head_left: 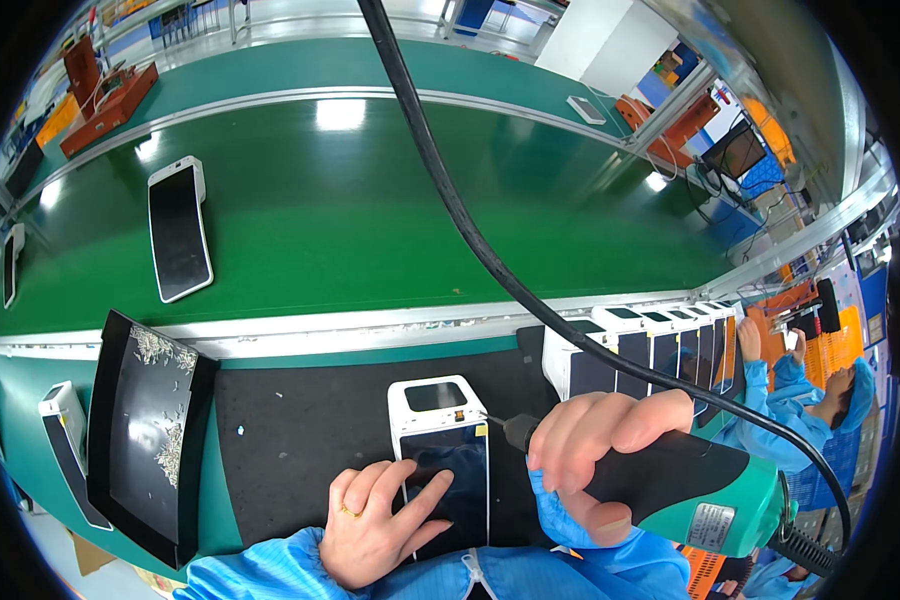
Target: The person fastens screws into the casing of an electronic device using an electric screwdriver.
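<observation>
A white handheld device (pixel 448 437) with a dark screen lies face up on a black mat (pixel 280 440). My left hand (pixel 380 515) rests on its screen, fingers spread and holding nothing. In my right hand (pixel 600 435) is a green and black electric screwdriver (pixel 685 480), held almost level. Its thin bit points left, with the tip at the upper right of the device, beside a small copper-coloured part; whether they touch I cannot tell. A black tray (pixel 130 480) with many small screws (pixel 170 450) stands to the left.
A row of similar devices (pixel 630 350) stands at the right. Another device (pixel 180 230) lies on the green conveyor (pixel 370 220), and one (pixel 67 440) is left of the tray. The screwdriver's black cable (pixel 450 190) crosses the view. A co-worker (pixel 800 400) sits at the far right.
</observation>
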Tool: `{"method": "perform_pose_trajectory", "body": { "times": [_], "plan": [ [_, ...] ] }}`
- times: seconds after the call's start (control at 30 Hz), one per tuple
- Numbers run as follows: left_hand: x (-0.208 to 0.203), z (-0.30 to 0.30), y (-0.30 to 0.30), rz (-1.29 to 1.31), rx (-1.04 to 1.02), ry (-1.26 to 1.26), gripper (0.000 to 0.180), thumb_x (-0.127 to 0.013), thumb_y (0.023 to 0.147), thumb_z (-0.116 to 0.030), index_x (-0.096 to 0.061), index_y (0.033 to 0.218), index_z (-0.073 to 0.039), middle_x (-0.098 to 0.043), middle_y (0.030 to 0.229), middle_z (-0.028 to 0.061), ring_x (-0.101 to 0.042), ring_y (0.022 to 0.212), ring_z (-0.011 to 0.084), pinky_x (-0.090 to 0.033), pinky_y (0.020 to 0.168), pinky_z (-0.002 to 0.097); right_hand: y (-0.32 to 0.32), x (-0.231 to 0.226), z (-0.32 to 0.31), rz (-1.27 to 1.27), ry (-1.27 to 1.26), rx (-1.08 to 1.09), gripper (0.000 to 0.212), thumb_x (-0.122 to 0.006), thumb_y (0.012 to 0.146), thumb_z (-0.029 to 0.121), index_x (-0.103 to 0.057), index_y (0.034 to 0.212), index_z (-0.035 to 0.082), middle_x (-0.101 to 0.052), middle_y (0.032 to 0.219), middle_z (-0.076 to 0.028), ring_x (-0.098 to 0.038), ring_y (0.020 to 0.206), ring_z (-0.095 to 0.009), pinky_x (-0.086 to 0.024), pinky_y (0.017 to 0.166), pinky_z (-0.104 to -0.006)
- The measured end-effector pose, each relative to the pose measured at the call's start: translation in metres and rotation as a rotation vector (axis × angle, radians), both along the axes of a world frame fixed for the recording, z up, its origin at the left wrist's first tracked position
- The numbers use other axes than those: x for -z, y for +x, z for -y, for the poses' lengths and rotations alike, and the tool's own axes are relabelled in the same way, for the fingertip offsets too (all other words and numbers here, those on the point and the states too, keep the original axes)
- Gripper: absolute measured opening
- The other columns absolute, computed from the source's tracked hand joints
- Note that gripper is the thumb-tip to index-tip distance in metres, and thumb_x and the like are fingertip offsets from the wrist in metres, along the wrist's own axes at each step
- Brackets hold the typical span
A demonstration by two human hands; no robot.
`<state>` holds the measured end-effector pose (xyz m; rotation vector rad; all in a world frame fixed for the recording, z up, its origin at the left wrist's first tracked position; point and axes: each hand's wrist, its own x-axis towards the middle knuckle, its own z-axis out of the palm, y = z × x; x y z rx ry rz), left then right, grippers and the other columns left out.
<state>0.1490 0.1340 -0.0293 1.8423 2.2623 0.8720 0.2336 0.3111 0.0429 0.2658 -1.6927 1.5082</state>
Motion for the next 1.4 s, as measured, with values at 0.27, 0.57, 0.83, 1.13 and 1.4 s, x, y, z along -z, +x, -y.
{"method": "perform_pose_trajectory", "body": {
  "times": [0.27,0.57,0.83,1.13,1.4],
  "plan": [
    [0.004,0.001,0.0,-0.018,-0.004,0.014,0.044,-0.067,0.067,-0.037,-0.059,0.107,-0.022,-0.042,0.089,0.003,-0.041,0.087,0.0168,-0.033,0.076,0.0336,0.001,0.002,0.002,0.046,-0.037,0.038,0.049,-0.07,0.073,0.026,-0.033,0.097,0.005,-0.05,0.065,-0.005,-0.053,0.051,-0.017,-0.047,0.05,-0.0297],
    [0.011,0.002,0.002,0.03,-0.006,0.043,0.046,-0.07,0.061,-0.037,-0.063,0.103,-0.021,-0.04,0.082,0.004,-0.038,0.081,0.0201,-0.032,0.075,0.035,-0.002,-0.006,-0.008,0.147,0.041,-0.108,0.044,-0.072,0.071,0.022,-0.036,0.092,0.007,-0.05,0.065,-0.004,-0.052,0.052,-0.017,-0.046,0.052,-0.0317],
    [0.013,0.002,0.003,0.053,0.012,0.052,0.047,-0.07,0.063,-0.038,-0.062,0.106,-0.021,-0.039,0.078,0.002,-0.038,0.077,0.0189,-0.032,0.072,0.0335,0.001,-0.009,-0.002,0.279,-0.08,-0.061,0.042,-0.072,0.07,0.015,-0.036,0.091,0.008,-0.049,0.063,-0.004,-0.052,0.056,-0.017,-0.046,0.055,-0.033],
    [-0.031,0.028,-0.05,0.066,-0.237,0.103,0.042,-0.075,0.057,-0.016,-0.062,0.097,-0.012,-0.051,0.075,0.006,-0.051,0.068,0.0226,-0.045,0.059,0.0333,-0.003,-0.005,0.014,0.029,-0.241,0.113,0.046,-0.07,0.073,0.031,-0.036,0.094,0.008,-0.048,0.059,-0.002,-0.046,0.042,-0.015,-0.043,0.043,-0.0282],
    [0.003,0.12,-0.198,-0.337,-0.21,-0.222,0.043,-0.065,0.052,0.0,-0.055,0.094,-0.006,-0.045,0.074,0.0108,-0.047,0.068,0.0263,-0.039,0.058,0.0346,0.02,-0.019,-0.001,-0.024,-0.074,-0.003,0.05,-0.07,0.074,0.021,-0.035,0.106,0.003,-0.052,0.063,-0.005,-0.051,0.05,-0.013,-0.045,0.047,-0.0243]
  ]
}}
